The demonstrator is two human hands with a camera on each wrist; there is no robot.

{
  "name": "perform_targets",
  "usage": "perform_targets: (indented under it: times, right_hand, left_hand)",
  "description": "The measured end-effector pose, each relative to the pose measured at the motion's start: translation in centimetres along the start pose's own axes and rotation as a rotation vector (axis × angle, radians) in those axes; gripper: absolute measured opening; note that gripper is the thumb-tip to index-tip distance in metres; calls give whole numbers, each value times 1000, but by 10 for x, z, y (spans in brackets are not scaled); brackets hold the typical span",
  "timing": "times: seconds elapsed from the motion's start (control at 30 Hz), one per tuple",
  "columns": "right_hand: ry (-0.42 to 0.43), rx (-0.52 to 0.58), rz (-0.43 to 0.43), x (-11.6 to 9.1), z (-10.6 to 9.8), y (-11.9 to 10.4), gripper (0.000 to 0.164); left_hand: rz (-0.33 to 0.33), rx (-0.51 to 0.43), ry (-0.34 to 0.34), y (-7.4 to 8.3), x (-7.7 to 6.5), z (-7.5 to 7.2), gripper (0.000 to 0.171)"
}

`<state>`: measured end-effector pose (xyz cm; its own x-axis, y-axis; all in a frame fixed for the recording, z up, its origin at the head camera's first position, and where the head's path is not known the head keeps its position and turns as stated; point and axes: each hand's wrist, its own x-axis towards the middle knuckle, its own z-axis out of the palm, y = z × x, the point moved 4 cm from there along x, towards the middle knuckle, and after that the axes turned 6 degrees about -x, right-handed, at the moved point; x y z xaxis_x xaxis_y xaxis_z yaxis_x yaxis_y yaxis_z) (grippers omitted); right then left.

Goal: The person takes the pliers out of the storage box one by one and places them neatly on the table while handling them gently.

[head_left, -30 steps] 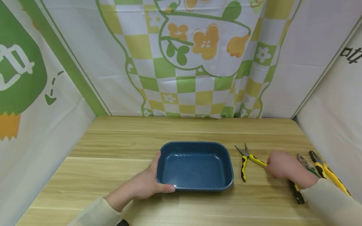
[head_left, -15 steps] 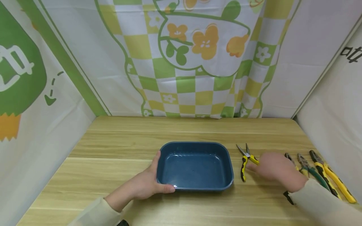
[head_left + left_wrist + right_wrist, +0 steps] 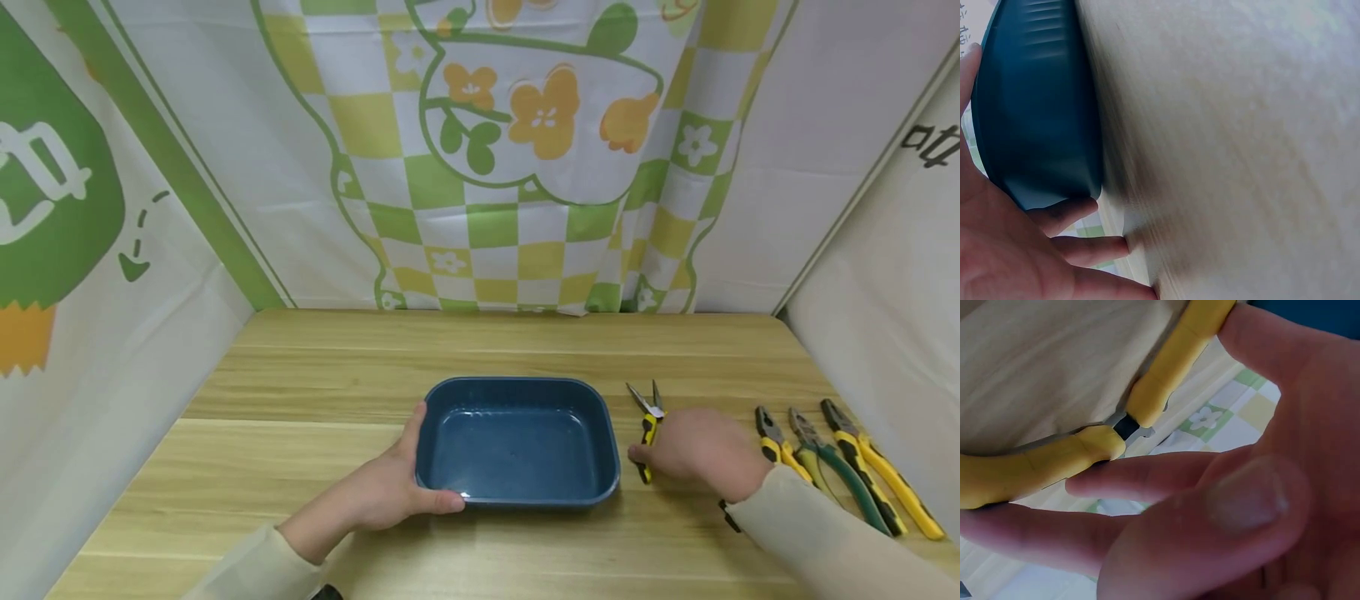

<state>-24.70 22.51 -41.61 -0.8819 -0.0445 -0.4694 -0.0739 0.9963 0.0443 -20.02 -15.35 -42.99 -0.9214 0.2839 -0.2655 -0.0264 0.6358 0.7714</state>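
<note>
On the wooden table sits a blue plastic tray (image 3: 517, 450). My left hand (image 3: 382, 492) rests around its near left corner, thumb over the rim and straight fingers along the side, as the left wrist view also shows. Right of the tray lie needle-nose pliers (image 3: 647, 402) with black-and-yellow handles and parted tips pointing away. My right hand (image 3: 701, 450) holds the pliers by the handles, with the thumb at the left one. From the right wrist view, the yellow handles (image 3: 1175, 359) stand spread between thumb and fingers. In the head view the hand hides most of the right handle.
Several more pliers lie in a row at the right: a yellow-handled pair (image 3: 780, 446), a green-handled pair (image 3: 832, 458) and a larger yellow-and-black pair (image 3: 877, 467). A checked curtain (image 3: 517, 233) hangs behind the table (image 3: 315, 375), with white printed cloth at both sides.
My right hand has moved left from the far handle, and its thumb now reaches the left handle. The pliers at the right have come into fuller view. My left hand and the tray stay put.
</note>
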Motion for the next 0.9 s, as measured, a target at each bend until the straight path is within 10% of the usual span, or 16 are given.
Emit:
perform_targets:
  times: [0.63,0.9]
  right_hand:
    - [-108,48,72,-3,16,-1,132]
    - [-89,93,96,-1,27,-2,106]
  left_hand:
    - [31,-13,15,1,0,-1,139]
    - [36,-1,18,-1,0,0,139]
